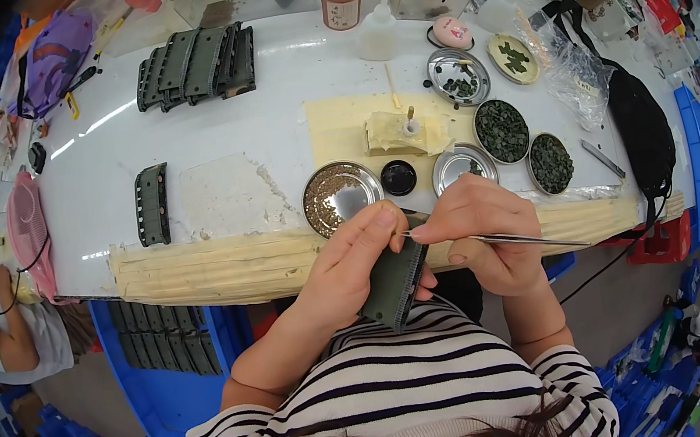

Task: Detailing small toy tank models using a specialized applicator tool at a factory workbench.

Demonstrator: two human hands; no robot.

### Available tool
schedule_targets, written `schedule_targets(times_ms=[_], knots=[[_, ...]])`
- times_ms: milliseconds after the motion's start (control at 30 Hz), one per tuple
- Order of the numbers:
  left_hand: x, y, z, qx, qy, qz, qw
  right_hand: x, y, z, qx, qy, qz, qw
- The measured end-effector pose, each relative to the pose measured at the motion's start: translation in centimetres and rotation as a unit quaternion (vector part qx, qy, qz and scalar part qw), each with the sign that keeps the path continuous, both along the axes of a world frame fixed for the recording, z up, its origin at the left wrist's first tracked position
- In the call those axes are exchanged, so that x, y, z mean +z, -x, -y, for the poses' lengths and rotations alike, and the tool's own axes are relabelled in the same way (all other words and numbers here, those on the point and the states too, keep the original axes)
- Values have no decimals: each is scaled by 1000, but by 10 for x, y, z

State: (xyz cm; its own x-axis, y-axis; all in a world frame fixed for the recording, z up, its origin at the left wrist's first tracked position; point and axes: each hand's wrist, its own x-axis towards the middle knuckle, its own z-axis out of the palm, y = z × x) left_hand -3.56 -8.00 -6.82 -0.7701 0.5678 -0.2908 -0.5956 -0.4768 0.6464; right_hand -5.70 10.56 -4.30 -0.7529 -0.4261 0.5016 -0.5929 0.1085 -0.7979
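My left hand point(341, 271) grips a dark green curved plastic part point(395, 290) with a toothed edge, held tilted just in front of my body. In my right hand point(493, 230) is a pair of metal tweezers point(538, 240), its tip reaching the part's upper end beside my left thumb. Whatever sits at the tip is too small to make out. Beyond my hands stand a steel dish of small brass-coloured pieces point(325, 213), a small black round pot point(399, 178) and a steel dish point(455, 171) with a few dark bits.
Round tins of small dark green pieces point(502, 129) stand right of a taped block point(396, 134). Similar green parts point(193, 67) are stacked far left, and a single one point(152, 205) lies nearer. A blue crate point(157, 394) holds more below the padded table edge point(198, 272). Another person point(8, 339) sits left.
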Motion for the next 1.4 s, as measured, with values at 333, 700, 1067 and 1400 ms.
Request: schedule_targets(times_ms=[333, 700, 1067, 1400], knots=[[0, 1, -1, -4, 6, 5, 1000, -1, 1, 0, 0, -4, -10, 1000], [-10, -2, 4, 14, -25, -7, 1000, -6, -4, 1, -61, 48, 43, 996], [4, -5, 17, 85, 51, -36, 994, -42, 6, 3, -220, -108, 23, 969], [-4, -7, 23, 34, 66, -26, 997, -43, 9, 5, -214, -132, 12, 968]])
